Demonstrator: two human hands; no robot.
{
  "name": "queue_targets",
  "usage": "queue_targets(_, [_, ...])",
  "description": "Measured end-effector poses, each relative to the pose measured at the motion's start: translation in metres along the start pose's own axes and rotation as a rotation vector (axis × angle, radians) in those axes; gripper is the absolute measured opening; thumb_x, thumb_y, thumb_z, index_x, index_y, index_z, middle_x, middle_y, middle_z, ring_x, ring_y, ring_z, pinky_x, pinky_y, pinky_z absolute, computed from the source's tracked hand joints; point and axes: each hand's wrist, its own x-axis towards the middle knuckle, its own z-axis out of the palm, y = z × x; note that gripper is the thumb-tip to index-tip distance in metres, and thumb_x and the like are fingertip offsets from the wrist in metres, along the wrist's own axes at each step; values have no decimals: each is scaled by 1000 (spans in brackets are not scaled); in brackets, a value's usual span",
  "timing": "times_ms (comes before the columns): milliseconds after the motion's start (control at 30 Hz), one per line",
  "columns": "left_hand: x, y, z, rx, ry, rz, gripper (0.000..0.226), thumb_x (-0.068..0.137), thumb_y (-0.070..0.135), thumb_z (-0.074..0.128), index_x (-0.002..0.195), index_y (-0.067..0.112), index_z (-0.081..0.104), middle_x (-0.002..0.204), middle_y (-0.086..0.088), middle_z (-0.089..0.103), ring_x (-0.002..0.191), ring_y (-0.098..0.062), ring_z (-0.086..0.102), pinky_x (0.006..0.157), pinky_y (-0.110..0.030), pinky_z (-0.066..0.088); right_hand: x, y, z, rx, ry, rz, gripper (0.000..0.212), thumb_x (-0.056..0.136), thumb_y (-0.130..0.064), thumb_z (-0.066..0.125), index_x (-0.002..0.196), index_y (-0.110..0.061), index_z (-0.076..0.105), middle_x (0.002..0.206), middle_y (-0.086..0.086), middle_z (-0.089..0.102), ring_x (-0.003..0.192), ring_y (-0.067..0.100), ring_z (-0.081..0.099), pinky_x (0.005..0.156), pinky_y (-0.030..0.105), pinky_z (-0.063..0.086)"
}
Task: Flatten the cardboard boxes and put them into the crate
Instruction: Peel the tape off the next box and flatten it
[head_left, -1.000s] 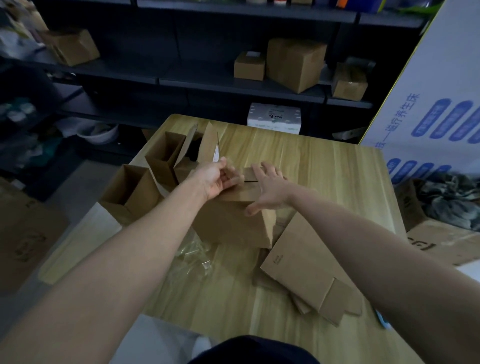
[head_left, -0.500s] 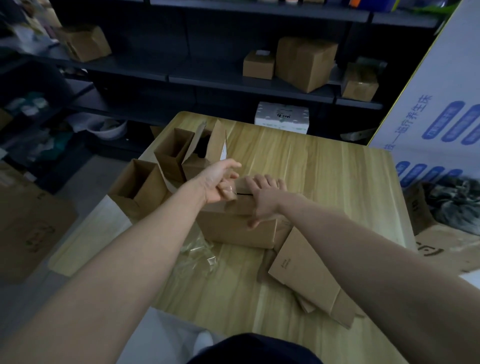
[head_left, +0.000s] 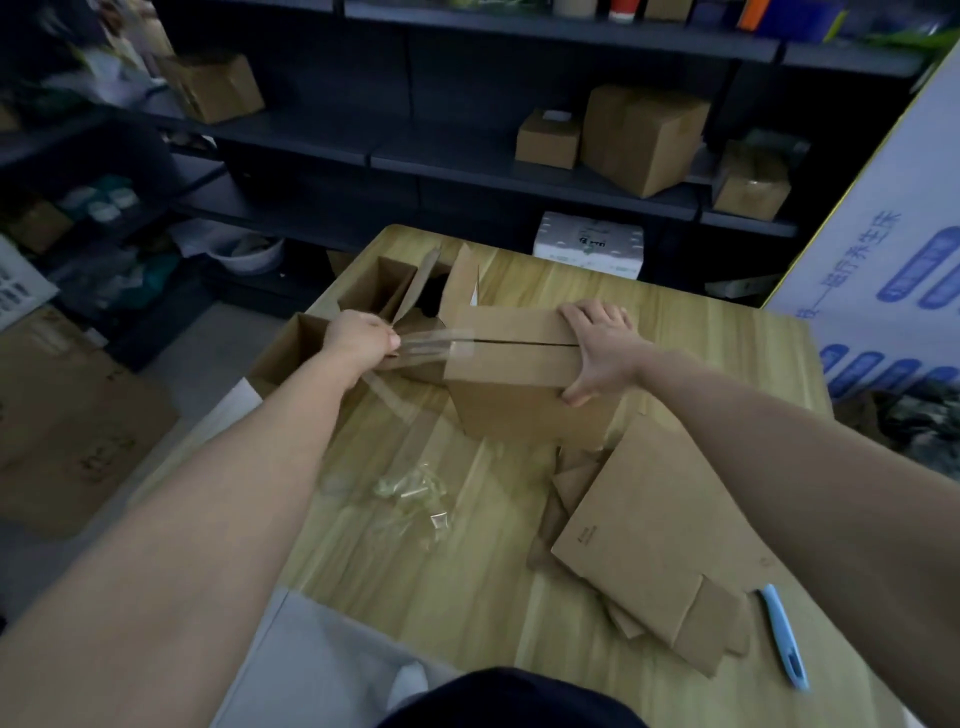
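Mid-tabletop (head_left: 727, 338), taped box (head_left: 519, 358): left hand (head_left: 361, 340) pinching tape strip (head_left: 431, 345), pulling left; right hand (head_left: 602, 353) flat, pressing lid. Risk: snapping tape short, or dragging box into open boxes (head_left: 374, 288) through slack hold-down. No crate visible.

Three open boxes (head_left: 376, 283), one taped box (head_left: 519, 410), one flattened stack (head_left: 649, 545), one cutter (head_left: 782, 636)

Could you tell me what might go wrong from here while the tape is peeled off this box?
1. The left hand pulls the tape strip sideways while the right hand merely presses on the box; the box may slide into the open box at the edge of the table.
2. The stretched tape strip may tear, leaving a piece over the seam.
3. The blue cutter lies close to the right forearm, which might knock it off.
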Motion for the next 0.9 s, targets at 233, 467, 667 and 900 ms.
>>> queue_targets(233, [11,-58,-42,359,241,-218,21,91,15,51,102,1,64,107,-18,63,99,-34,58,73,-35,42,-35,48,-8,99,11,268,115,63,-44,81,150,-19,10,152,5,15,139,32,15,115,51,19])
queue_targets(467, [-17,-56,11,196,-210,-79,16,77,-4,68,83,11,66,94,-8,65,95,-24,61,80,-30,49,-30,26,-2,182,71,246,116,63,-46,80,150,-17,11,151,6,18,138,31,16,115,48,21])
queue_targets(667, [-24,-63,19,217,-553,-194,43,82,35,67,119,14,61,119,-3,62,109,-21,58,104,-39,40,-29,17,3,214,62,202,115,62,-44,81,150,-20,11,150,2,18,138,28,16,115,48,22])
queue_targets(900, [-25,-38,27,66,-338,-22,51,91,38,58,133,11,50,132,-9,55,119,-24,52,105,-42,39,-20,23,5,617,-48,316,108,67,-40,80,151,-19,15,148,6,24,133,30,30,105,46,36])
